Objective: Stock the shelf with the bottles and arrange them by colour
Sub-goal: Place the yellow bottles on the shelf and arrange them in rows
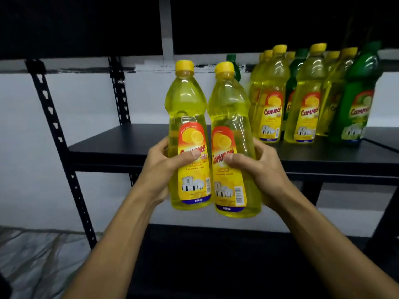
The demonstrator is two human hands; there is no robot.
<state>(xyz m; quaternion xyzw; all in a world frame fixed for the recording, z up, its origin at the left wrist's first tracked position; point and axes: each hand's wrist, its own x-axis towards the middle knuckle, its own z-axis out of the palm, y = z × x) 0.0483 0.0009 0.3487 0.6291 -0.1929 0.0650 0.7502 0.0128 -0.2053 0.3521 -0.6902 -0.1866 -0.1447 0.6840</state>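
Left hand (164,167) grips one clear plastic bottle of yellow liquid with yellow cap (187,134); right hand (257,169) grips a second identical yellow bottle (232,143). Both upright, touching, held before the black metal shelf (112,145). Mixed yellow and green bottles (306,98) stand at the shelf's right.

The fingers of the left hand (160,169) and the right hand (262,169) are out of sight behind the two yellow bottles (187,134), only the thumbs showing on the labels. At the shelf's (112,145) right end, the back-row bottles (296,67) are mostly hidden by those in front, one green cap (231,59) peeping out behind. The rightmost green bottle (358,98) is blurred, its small print unreadable, and the frame's right edge cuts the shelf off
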